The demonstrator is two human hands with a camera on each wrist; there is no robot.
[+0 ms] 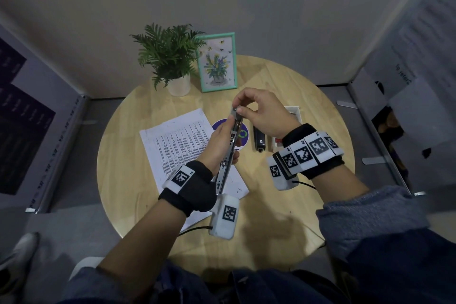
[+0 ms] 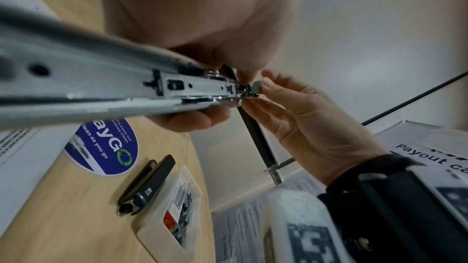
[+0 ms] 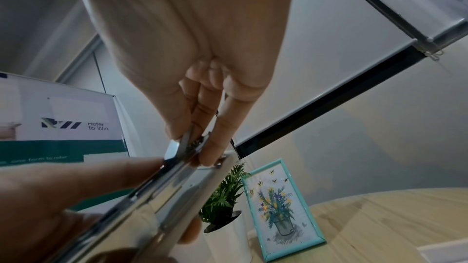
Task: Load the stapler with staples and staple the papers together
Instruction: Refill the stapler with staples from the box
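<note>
A long silvery metal stapler rail (image 1: 228, 153) is held above the table, pointing away from me. My left hand (image 1: 228, 128) grips its middle from the left, fingers curled round it. My right hand (image 1: 240, 109) pinches a small grey piece at the rail's far tip (image 2: 255, 86) between thumb and fingers (image 3: 177, 127). The printed papers (image 1: 177, 145) lie flat on the round wooden table (image 1: 296, 205) under my left hand. A small black stapler (image 1: 259, 139) lies closed beside a white tray (image 2: 157, 227) that holds a staple box and loose staples.
A blue round sticker (image 2: 106, 147) sits on the table between the papers and the black stapler. At the back stand a potted plant (image 1: 170, 57) and a teal picture frame (image 1: 218, 63). Grey partition walls surround the table.
</note>
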